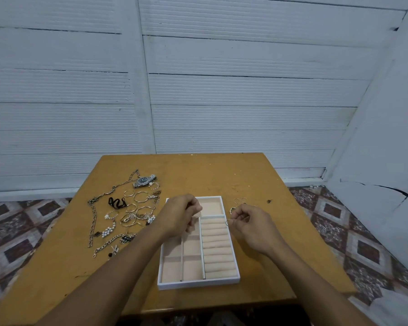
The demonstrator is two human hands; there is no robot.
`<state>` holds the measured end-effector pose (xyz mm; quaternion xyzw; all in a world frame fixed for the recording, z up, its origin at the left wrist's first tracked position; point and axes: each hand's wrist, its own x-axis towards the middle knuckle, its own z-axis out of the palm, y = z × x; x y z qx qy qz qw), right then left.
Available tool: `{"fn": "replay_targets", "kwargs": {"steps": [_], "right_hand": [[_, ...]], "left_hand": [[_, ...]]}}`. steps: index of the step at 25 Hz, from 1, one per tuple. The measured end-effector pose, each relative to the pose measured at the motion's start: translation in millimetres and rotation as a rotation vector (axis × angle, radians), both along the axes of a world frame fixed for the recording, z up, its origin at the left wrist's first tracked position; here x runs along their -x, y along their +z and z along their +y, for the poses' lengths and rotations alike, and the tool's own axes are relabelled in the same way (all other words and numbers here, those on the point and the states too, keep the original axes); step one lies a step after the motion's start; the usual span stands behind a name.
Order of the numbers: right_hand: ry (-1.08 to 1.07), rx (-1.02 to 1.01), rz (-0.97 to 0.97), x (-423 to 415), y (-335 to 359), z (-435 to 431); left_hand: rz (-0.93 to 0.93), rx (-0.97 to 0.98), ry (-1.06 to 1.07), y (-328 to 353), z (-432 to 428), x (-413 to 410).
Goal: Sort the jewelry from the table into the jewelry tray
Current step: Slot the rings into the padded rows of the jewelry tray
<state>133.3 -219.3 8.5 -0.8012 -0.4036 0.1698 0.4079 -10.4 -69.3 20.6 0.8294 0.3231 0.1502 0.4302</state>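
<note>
On top of the big brown wooden desk [222,175], the sorting looks like it has only just begun. The white jewelry tray with soft peach lining [199,285] sits in the middle, and every part of it that shows is bare: the square boxes, the far box and the row of ring rolls.

Most of the work is left. A big pile of silver chains, bangles and pearl pieces [118,217] lies on the desk to the left of the tray. A silver wristwatch with a dark face [144,181] rests at the far end of that pile. A few small thin rings [240,200] lie just to the right of the tray.

The left hand [179,214] is over the far left part of the tray, its grip pinched narrow on what seems to be a thin ring. The right hand [254,225] is at the tray's right edge, its grip pinched on a small silver ring [229,222]. These look like the first pieces going in.
</note>
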Motion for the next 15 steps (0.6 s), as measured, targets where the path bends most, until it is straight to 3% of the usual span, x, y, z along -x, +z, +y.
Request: {"fn": "replay_targets", "kwargs": {"steps": [10,15], "right_hand": [[0.01,0.025,-0.023,2.5,0.3,-0.4],[0.01,0.022,-0.017,3.6,0.5,0.6]], "left_hand": [[-0.019,0.041,-0.012,-5.3,1.2,-2.4],[0.014,-0.078,-0.01,-7.2,-0.7,-5.3]]}}
